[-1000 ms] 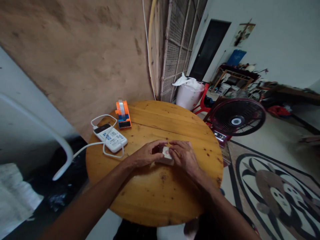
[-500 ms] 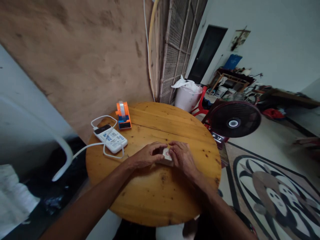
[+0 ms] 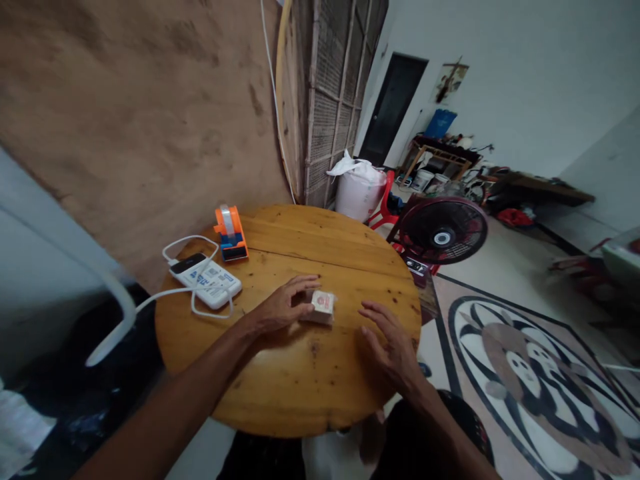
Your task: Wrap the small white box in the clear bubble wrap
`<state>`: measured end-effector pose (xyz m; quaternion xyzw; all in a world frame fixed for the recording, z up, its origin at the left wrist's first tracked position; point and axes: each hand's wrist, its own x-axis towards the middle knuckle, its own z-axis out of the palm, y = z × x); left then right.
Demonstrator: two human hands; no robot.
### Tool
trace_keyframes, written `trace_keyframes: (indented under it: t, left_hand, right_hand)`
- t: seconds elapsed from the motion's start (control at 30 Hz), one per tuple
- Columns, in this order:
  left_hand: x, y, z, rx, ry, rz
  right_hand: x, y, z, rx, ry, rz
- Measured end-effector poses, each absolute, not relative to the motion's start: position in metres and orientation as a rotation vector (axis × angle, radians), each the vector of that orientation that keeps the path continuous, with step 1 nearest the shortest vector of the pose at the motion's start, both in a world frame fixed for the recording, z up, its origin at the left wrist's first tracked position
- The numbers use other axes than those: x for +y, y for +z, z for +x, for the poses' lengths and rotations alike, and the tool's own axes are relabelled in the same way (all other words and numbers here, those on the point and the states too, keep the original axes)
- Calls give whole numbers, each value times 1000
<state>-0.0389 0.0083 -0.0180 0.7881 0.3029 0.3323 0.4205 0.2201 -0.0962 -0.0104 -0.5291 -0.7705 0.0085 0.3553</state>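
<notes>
A small white box with a red mark (image 3: 321, 307) lies on the round wooden table (image 3: 300, 373). My left hand (image 3: 281, 308) rests beside it with the fingers curled against its left side and top edge. My right hand (image 3: 389, 341) hovers flat over the table to the right of the box, fingers spread, holding nothing.
An orange and blue tape dispenser (image 3: 229, 233) stands at the table's far left. A white power bank with a phone and white cable (image 3: 205, 283) lies near it. Beyond the table are a dark red floor fan (image 3: 443, 233), a white sack (image 3: 356, 189) and a lattice screen (image 3: 327, 100).
My right hand has let go of the small box and pulled back to the right, opening flat. My left hand stays at the box. The view has shifted slightly.
</notes>
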Motion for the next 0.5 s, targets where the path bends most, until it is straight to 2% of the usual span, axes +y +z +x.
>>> trace_keyframes:
  t: [0.23, 0.5]
  left_hand:
    - [9, -23, -38, 813, 776, 1819]
    - [10, -26, -35, 963, 907, 1646]
  right_hand:
    - [-117, -49, 236, -1895, 52, -1552]
    - [-121, -42, 231, -1601, 264, -1528]
